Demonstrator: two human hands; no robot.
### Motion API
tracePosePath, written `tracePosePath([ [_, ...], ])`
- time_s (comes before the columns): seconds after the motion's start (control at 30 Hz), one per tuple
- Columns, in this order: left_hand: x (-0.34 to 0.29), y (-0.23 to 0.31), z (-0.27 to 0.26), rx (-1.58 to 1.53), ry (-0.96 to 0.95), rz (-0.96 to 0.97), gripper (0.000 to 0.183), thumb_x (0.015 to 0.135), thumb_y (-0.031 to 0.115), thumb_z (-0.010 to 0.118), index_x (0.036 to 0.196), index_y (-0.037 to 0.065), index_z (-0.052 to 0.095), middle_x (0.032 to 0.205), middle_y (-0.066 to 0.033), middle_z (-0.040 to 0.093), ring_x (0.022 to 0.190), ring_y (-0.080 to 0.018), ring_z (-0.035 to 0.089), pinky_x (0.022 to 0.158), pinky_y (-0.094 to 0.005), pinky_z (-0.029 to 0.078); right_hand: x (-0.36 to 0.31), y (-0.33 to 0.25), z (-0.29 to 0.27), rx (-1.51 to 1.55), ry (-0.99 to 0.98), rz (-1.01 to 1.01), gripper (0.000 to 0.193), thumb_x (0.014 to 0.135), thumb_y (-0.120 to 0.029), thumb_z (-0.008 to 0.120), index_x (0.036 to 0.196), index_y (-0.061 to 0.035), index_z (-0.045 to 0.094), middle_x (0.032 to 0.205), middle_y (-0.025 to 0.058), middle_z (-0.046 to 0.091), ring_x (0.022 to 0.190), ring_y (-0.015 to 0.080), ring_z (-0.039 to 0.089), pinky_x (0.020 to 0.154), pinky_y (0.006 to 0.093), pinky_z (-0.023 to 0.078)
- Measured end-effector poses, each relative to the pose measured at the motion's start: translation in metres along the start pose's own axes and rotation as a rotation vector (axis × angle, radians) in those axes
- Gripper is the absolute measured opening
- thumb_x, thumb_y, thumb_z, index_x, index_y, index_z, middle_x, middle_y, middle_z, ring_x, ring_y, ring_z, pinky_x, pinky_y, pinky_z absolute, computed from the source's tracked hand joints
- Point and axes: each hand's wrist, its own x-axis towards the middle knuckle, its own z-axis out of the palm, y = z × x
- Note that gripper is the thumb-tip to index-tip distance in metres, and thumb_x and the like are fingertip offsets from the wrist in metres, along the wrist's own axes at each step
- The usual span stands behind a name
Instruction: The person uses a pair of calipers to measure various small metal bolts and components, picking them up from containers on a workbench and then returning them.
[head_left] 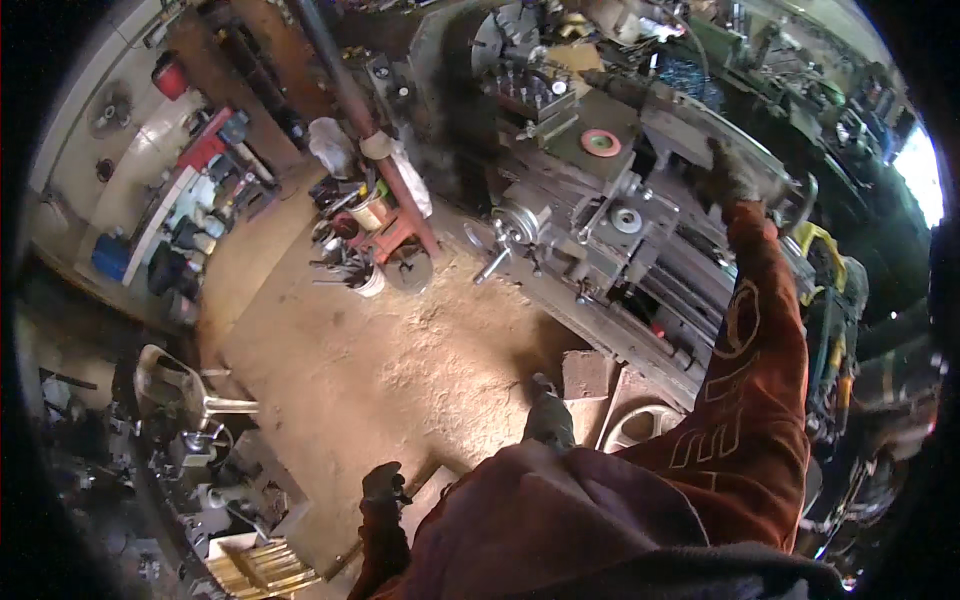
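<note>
My right arm, in a rust-orange sleeve, reaches over a large metal lathe [640, 230]. The gloved-looking, dusty right hand [735, 180] is at a grey curved metal part [705, 140], its fingers seemingly stretched out; whether it touches is unclear. Left of that hand, a red-rimmed disc [600, 142] lies on a flat plate, and a round dial [626, 220] sits on the carriage. My left hand [382, 484], dark and low over the floor, has its fingers curled. What it holds, if anything, cannot be made out. A long thin shaft [345, 560] shows near that forearm.
A crank handle [492, 266] juts from the lathe. Beside a red post [345, 75] stand a white bucket [368, 280] and a red stand [400, 240] with tools. A pale plastic chair [215, 405] is at left. A spoked wheel [640, 425] rests near my legs on the dusty floor [400, 360].
</note>
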Motion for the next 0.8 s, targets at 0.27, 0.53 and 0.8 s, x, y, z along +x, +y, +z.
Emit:
tracePosePath([
  [0.27,0.047,-0.100,0.018,-0.275,0.043,-0.001,0.034,0.082,0.012,0.074,0.113,0.001,0.066,0.078,-0.0132,0.064,0.058,-0.0252,0.063,0.040,-0.0391,0.050,0.135,0.028,0.205,0.114,-0.115,-0.086,0.070,0.085,-0.048,0.073,0.135,-0.0028,0.053,0.116,0.0207,0.065,0.106,0.0365,0.063,0.092,0.0441,0.049],
  [0.53,-0.053,0.014,0.074,0.244,0.196,0.546,0.032,0.094,0.019,0.061,0.121,0.002,0.059,0.110,-0.0213,0.065,0.108,-0.0368,0.063,0.095,-0.0490,0.050,-0.098,-0.217,0.269,0.403,-0.633,-0.723,0.062,0.087,-0.046,0.071,0.130,-0.0036,0.056,0.106,0.0160,0.063,0.095,0.0309,0.061,0.083,0.0409,0.048],
  [0.8,-0.165,-0.136,0.091,-1.431,-0.062,0.574,0.049,0.085,0.021,0.079,0.120,-0.007,0.060,0.104,-0.0193,0.069,0.103,-0.0321,0.068,0.088,-0.0467,0.060,-0.239,-0.332,0.204,0.473,-0.762,-1.189,0.055,0.089,-0.044,0.070,0.124,-0.0044,0.058,0.096,0.0114,0.062,0.083,0.0253,0.059,0.073,0.0376,0.047],
])
